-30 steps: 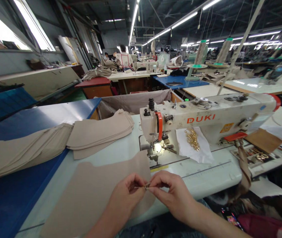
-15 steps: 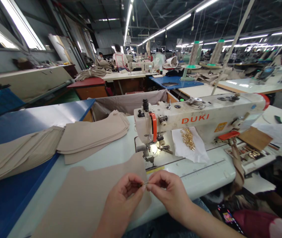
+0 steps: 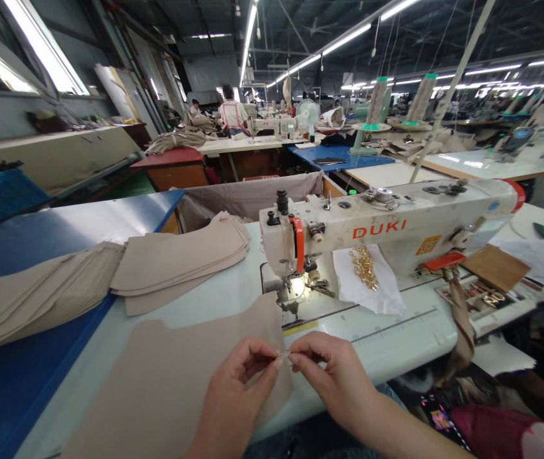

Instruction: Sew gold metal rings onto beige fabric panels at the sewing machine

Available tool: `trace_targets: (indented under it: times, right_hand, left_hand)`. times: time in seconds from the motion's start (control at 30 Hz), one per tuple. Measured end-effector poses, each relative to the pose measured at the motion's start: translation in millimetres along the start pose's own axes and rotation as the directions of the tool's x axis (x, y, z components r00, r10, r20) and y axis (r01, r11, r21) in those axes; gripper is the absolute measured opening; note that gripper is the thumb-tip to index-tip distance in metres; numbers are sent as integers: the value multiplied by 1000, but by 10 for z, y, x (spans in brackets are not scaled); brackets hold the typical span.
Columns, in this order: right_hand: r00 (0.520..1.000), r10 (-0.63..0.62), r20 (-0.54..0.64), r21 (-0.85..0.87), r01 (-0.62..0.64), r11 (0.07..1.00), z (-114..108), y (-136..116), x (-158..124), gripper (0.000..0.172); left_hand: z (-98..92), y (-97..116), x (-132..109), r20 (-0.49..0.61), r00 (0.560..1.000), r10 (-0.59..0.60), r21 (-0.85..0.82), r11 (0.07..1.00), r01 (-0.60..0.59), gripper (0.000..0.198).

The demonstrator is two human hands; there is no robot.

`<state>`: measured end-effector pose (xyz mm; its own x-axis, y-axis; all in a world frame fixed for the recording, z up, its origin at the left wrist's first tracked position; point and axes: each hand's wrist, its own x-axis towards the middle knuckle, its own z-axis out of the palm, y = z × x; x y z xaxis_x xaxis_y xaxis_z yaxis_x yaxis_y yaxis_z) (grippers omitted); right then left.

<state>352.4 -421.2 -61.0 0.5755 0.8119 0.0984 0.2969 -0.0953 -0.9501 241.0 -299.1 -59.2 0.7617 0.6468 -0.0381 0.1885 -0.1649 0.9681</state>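
Thumb and fingertips of my left hand (image 3: 243, 386) are pinched on one end of a small thin piece (image 3: 285, 354), too small to name. My right hand (image 3: 332, 366) pinches the other end, a short way to the right. Both hands are above the front edge of the pale green table (image 3: 171, 315). Under and beside my left hand lies a flat beige fabric panel (image 3: 157, 376), its upper corner reaching the needle area of the white sewing machine (image 3: 386, 220). Gold metal pieces (image 3: 364, 268) lie on a white cloth (image 3: 389, 296) under the machine arm.
Stacked beige panels (image 3: 181, 261) lie at the left, with more (image 3: 47, 293) on a blue table (image 3: 18, 382). A tray (image 3: 486, 296) of small parts and a brown board (image 3: 496, 268) sit at the right. Further back a person (image 3: 232, 115) is at another machine.
My fingertips have moved slightly apart, with my right hand shifting a little to the right, and more of the thin piece shows between them. The view has shifted slightly.
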Motion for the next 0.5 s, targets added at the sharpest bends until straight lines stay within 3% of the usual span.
trace_targets:
  times: [0.13, 0.27, 0.33, 0.43, 0.5]
  right_hand:
    - [998, -45, 42, -124, 50, 991, -3, 28, 4, 13]
    - [999, -22, 47, -177, 30, 984, -25, 84, 46, 15]
    - [999, 13, 33, -157, -7, 988, -52, 111, 77, 15]
    - [996, 85, 24, -89, -82, 993, -94, 160, 138, 15]
    - [991, 130, 30, -49, -128, 991, -110, 198, 196, 14]
  left_hand:
    - [1, -30, 20, 28, 999, -14, 21, 1000, 14, 11]
    - [-105, -42, 235, 252, 968, -10, 53, 999, -4, 14]
    - [-189, -82, 427, 282, 959, 38, 156, 984, -85, 19]
    - [-277, -237, 692, 210, 955, 209, 457, 843, -285, 32]
    - [-281, -381, 773, 254, 921, 296, 599, 699, -390, 40]
